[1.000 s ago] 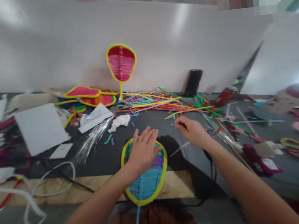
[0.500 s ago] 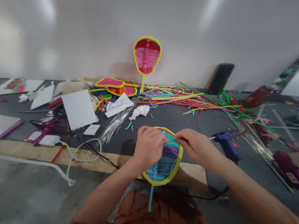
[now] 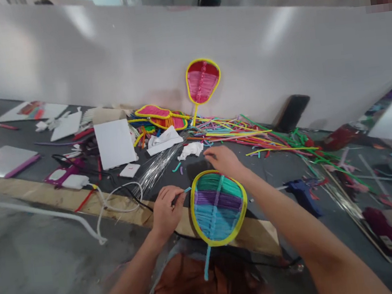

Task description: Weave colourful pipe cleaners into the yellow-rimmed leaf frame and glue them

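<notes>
A fan-shaped piece of pipe cleaners (image 3: 208, 211), teal, purple and blue with a yellow rim, lies at the table's front edge. Its blue handle (image 3: 207, 263) points toward my body. Just left of the rim, my left hand (image 3: 168, 209) pinches a short blue pipe cleaner piece (image 3: 187, 190). Beyond the fan's top edge, my right hand (image 3: 224, 162) hovers over the dark table with fingers drawn together. Whether anything is between those fingertips is too small to make out. Crumpled white paper (image 3: 191, 150) lies close to them.
A pink-and-red fan (image 3: 203, 85) leans on the white partition (image 3: 129, 60) behind loose pipe cleaners (image 3: 236, 130). A blue glue gun (image 3: 302, 196) rests at right. Silver strands (image 3: 157, 165), a white card (image 3: 115, 144), cables (image 3: 106, 199) and a phone (image 3: 293, 112) lie around.
Both hands have come off the fan: the left moved left with the blue piece, the right moved up and away toward the crumpled paper. The fan's full front now shows. The view has tilted up slightly.
</notes>
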The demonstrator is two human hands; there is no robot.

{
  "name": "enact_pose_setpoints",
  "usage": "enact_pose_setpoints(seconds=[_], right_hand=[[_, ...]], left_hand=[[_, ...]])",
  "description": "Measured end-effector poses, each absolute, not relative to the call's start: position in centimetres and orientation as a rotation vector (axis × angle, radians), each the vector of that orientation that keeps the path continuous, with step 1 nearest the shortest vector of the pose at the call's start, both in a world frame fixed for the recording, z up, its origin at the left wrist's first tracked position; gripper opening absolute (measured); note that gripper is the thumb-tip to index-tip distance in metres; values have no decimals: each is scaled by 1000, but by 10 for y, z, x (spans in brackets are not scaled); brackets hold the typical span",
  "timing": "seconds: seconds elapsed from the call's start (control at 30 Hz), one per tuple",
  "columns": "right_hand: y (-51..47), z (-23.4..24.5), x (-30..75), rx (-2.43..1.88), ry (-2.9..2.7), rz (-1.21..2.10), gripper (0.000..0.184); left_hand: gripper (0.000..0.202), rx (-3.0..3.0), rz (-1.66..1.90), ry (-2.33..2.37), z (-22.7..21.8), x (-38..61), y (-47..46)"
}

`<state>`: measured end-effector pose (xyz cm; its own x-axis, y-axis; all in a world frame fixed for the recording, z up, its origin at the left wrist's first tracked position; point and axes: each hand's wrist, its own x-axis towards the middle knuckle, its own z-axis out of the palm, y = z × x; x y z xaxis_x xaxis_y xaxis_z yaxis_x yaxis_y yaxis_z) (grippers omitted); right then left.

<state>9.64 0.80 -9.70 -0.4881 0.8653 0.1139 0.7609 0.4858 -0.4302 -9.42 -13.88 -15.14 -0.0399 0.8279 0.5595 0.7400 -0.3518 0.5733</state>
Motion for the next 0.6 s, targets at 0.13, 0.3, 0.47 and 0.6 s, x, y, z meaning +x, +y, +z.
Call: enact_pose_setpoints(seconds=[0.13,0.3,0.47,0.6], right_hand=[[7,-110,49,-1225,-2607,537,23],[9,-128,15,-1138,-2716,545,30],[14,-134,10,-1148,-2717,497,17],[12,-118,28,-1204,-2619,461,14]], left_hand=[[15,2045,1404,1713,-154,-96,-139],[17,2035,1400,1699,-154,-95,-139],[17,2063,1410,1684,-153,-95,-139],[17,2070,1403,1702,-153,-95,-140]])
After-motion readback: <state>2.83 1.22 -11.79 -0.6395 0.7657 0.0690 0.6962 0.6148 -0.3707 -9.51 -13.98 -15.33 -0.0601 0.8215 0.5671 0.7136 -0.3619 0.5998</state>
